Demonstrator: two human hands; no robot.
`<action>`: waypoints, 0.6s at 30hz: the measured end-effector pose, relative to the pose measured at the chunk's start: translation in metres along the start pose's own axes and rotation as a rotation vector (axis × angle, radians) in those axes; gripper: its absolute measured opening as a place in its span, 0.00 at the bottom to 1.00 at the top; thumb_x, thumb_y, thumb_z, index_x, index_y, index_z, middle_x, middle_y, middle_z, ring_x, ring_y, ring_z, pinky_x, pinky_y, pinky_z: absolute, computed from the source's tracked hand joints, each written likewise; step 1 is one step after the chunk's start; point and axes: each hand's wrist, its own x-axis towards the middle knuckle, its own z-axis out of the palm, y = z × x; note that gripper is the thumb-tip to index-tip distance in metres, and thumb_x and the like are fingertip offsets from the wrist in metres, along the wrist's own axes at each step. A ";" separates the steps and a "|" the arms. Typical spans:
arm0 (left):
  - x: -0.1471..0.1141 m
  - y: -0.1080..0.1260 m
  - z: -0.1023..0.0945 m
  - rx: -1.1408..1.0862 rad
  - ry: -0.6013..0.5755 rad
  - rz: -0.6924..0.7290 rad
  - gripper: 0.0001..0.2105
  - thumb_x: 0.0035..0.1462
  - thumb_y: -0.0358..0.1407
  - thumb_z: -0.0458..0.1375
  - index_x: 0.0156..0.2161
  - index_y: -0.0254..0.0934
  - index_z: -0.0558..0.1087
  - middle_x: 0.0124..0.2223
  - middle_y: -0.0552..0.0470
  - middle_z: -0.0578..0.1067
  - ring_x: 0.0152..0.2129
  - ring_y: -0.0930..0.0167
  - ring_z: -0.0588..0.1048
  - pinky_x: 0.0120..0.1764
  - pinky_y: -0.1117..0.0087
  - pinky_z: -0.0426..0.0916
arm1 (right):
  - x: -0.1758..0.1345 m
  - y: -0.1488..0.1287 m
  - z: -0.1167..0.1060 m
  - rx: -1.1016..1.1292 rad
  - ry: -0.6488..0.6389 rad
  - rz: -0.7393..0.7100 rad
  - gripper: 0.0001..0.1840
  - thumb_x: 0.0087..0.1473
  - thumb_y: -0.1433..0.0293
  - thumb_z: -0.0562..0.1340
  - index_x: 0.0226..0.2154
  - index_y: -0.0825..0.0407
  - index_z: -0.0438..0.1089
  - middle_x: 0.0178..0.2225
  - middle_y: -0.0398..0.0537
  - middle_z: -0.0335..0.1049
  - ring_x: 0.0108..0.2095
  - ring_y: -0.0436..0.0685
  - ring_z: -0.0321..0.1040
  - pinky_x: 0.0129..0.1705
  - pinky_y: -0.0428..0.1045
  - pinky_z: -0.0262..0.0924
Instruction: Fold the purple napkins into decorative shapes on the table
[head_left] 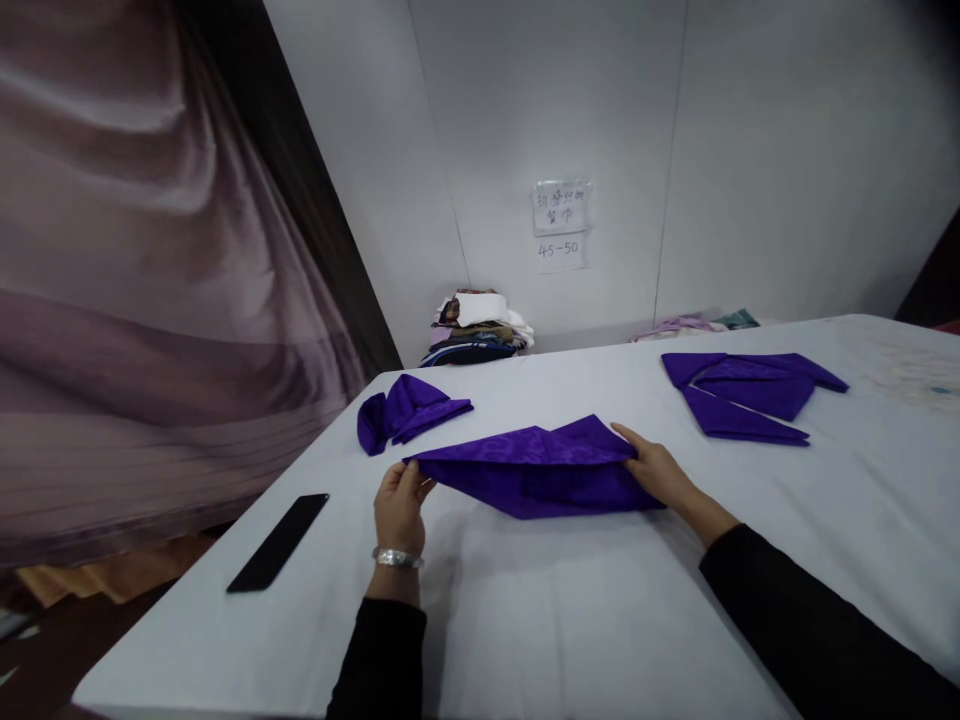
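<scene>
Purple damask-patterned napkin (536,447), one, folded into a long pointed shape, its front fold gaping; location: over the near middle of the white-clothed tabletop (517,640), stretched between two hands. Contact of its lower edge with the cloth: cannot be told. Left hand (400,507), silver bangle (397,558) at the wrist: thumb and fingers pinched together on the left tip. Right hand (664,475): closed on the right end, one digit standing clear above the edge. Condition risks, by judgement: uneven tension could pull the creases out of line; a slack pinch at the left tip could let the layers slip apart; the gaping fold could sag if the right hand eases off. Adjacent items: folded purple cloth (420,408), two-lobed, just behind the left tip and liable to be knocked by a leftward sweep; pointed purple cloth pieces (757,385), back right, beyond the right hand; flat black strip (277,545), left of the left wrist, apart from it. Background: stacked fabrics (480,330) by the wall; handwritten sign (562,210), "45-50"; mauve curtain (112,250), left.
</scene>
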 end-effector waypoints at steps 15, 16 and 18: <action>-0.042 0.032 0.037 0.023 -0.416 -0.006 0.11 0.45 0.41 0.61 0.29 0.37 0.67 0.25 0.59 0.69 0.23 0.77 0.68 0.30 0.75 0.65 | 0.027 -0.077 -0.116 -0.890 0.319 -0.108 0.16 0.54 0.62 0.54 0.42 0.48 0.70 0.39 0.54 0.72 0.37 0.60 0.67 0.29 0.49 0.51; -0.049 0.036 0.042 0.016 -0.454 -0.008 0.10 0.46 0.41 0.60 0.29 0.37 0.67 0.25 0.59 0.69 0.23 0.77 0.67 0.30 0.75 0.65 | 0.033 -0.090 -0.129 -0.957 0.388 -0.060 0.18 0.55 0.59 0.53 0.41 0.50 0.71 0.37 0.57 0.72 0.35 0.60 0.67 0.28 0.49 0.49; -0.063 0.045 0.054 -0.005 -0.525 -0.009 0.10 0.46 0.40 0.61 0.29 0.37 0.67 0.25 0.59 0.69 0.24 0.77 0.67 0.30 0.74 0.65 | 0.049 -0.117 -0.150 -1.053 0.471 -0.001 0.23 0.56 0.57 0.51 0.38 0.55 0.72 0.34 0.63 0.72 0.33 0.59 0.67 0.26 0.49 0.46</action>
